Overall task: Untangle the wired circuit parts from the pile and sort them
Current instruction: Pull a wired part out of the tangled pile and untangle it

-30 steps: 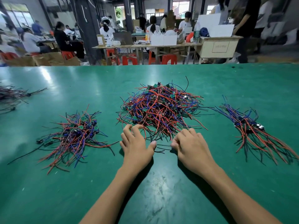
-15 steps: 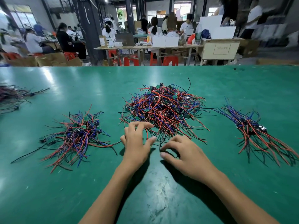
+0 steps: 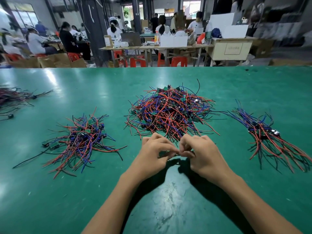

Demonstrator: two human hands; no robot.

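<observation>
Both of our hands meet just in front of the big tangled pile of red, blue and black wires with small green circuit boards (image 3: 168, 114), which sits mid-table. Our left hand (image 3: 152, 154) has its fingers curled, thumb and forefinger pinching a thin dark wire (image 3: 170, 155) that runs between the two hands; our right hand (image 3: 201, 153) is curled likewise and pinches the same wire from the other side, the fingertips of both nearly touching. We cannot make out whether a board hangs on that wire, since the fingers cover it.

To our left, well apart from the pile, lies a smaller heap of red, blue and black wired boards (image 3: 81, 139), its leads splayed toward us. To our right lies a looser bundle of wired parts (image 3: 270, 141) with long red and black leads trailing toward the near edge. At the far left edge a further dark bunch of wires (image 3: 11, 98) is partly cut off by the frame. All rest on the glossy green table (image 3: 50, 200). Beyond it, people (image 3: 70, 39) sit at wooden workbenches (image 3: 152, 48) with red plastic stools (image 3: 179, 61).
</observation>
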